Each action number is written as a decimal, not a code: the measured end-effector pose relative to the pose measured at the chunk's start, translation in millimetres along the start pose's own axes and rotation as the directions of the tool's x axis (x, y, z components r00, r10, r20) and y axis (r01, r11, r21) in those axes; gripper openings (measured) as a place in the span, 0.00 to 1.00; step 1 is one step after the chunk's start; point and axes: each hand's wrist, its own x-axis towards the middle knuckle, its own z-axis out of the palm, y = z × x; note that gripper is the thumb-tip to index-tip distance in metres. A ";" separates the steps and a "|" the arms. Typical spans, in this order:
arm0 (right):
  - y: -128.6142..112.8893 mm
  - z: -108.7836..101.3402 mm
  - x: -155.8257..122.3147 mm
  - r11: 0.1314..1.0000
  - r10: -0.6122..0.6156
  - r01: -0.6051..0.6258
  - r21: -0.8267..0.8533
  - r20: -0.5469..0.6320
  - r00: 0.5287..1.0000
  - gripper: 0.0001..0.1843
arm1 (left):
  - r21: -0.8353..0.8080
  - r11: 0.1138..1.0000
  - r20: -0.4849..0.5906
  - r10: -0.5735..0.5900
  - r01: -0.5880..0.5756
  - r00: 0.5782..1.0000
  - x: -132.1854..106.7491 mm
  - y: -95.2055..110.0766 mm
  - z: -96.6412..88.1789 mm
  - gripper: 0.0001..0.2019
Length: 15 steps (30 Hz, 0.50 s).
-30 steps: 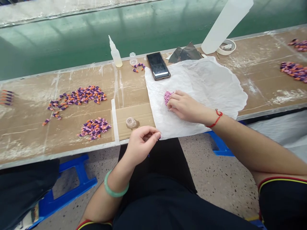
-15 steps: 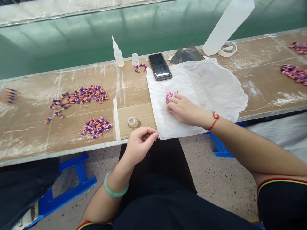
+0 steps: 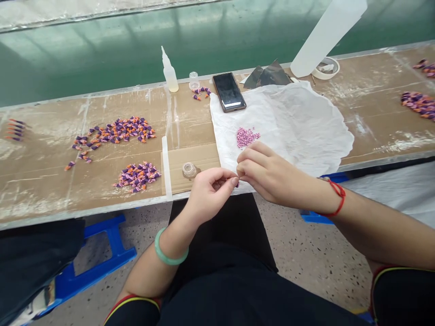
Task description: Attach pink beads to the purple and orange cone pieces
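My left hand [image 3: 212, 194], with a green bangle on the wrist, is closed in a pinch on a small purple piece [image 3: 237, 184], mostly hidden by the fingertips. Against those fingertips is my right hand [image 3: 272, 174], its thumb and fingers pressed together; whatever they hold is too small or hidden to make out. Just beyond, a loose heap of tiny pink beads [image 3: 245, 137] lies on a white cloth [image 3: 295, 117]. Left of the cloth, a small clear round dish [image 3: 189, 170] sits on a piece of cardboard [image 3: 175, 170].
Two piles of purple-and-orange pieces [image 3: 122, 130] [image 3: 137, 176] lie to the left. Along the back stand a dropper bottle [image 3: 170, 78] and a clear cap [image 3: 194, 81], with a phone [image 3: 229, 93], dark sheets [image 3: 272, 74] and a tape roll [image 3: 326, 69]. More pieces [image 3: 419, 104] lie far right.
My right hand has come away from the pink beads, back toward me, and now meets my left fingertips. My left hand has shifted slightly right and up, keeping its pinch.
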 end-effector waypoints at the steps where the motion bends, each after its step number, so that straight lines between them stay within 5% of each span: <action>1: -1.7 -0.6 0.5 1.000 -0.001 0.001 -0.001 0.008 1.000 0.11 | 0.003 1.000 0.003 0.008 -0.008 1.000 -0.8 0.5 0.1 0.10; 8: -7.6 -1.3 4.4 0.999 0.020 -0.020 0.027 0.013 1.000 0.11 | 0.022 0.999 -0.042 0.031 -0.030 0.999 -4.8 2.3 1.8 0.09; 15: -18.0 -7.7 4.3 0.857 0.310 -0.278 0.434 -0.003 0.951 0.07 | -0.068 0.996 -0.104 0.050 -0.057 0.993 -11.4 9.0 1.2 0.07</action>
